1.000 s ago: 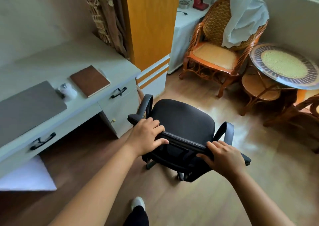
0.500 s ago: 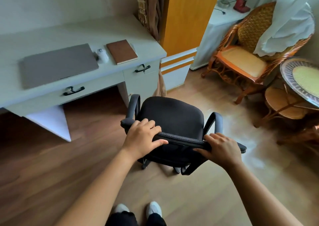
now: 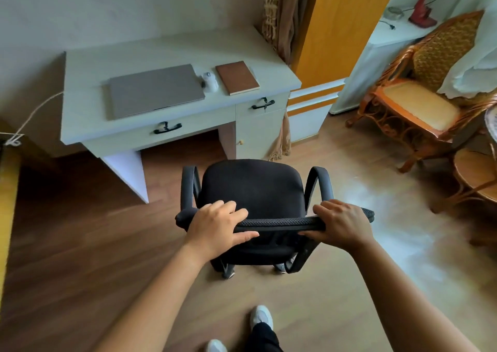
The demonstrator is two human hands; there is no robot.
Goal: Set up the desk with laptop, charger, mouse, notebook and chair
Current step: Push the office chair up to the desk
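Observation:
A black office chair (image 3: pixel 252 187) with armrests stands on the wood floor, facing the pale desk (image 3: pixel 88 66) and a little to the right of its knee opening. My left hand (image 3: pixel 219 226) and my right hand (image 3: pixel 341 224) both grip the top edge of its backrest. On the desk lie a closed grey laptop (image 3: pixel 154 89), a white mouse (image 3: pixel 209 81) and a brown notebook (image 3: pixel 237 77), side by side. A white cable (image 3: pixel 35 112) hangs off the desk's left side.
A rattan armchair (image 3: pixel 419 99) draped with white cloth stands at the right, with a round wicker table (image 3: pixel 481 174) beside it. An orange cabinet (image 3: pixel 338 29) and a curtain (image 3: pixel 279 15) rise right of the desk. My feet (image 3: pixel 261 316) are behind the chair.
The chair has swung round with both hands on its backrest and now faces the desk squarely. The view has shifted so the whole desk shows.

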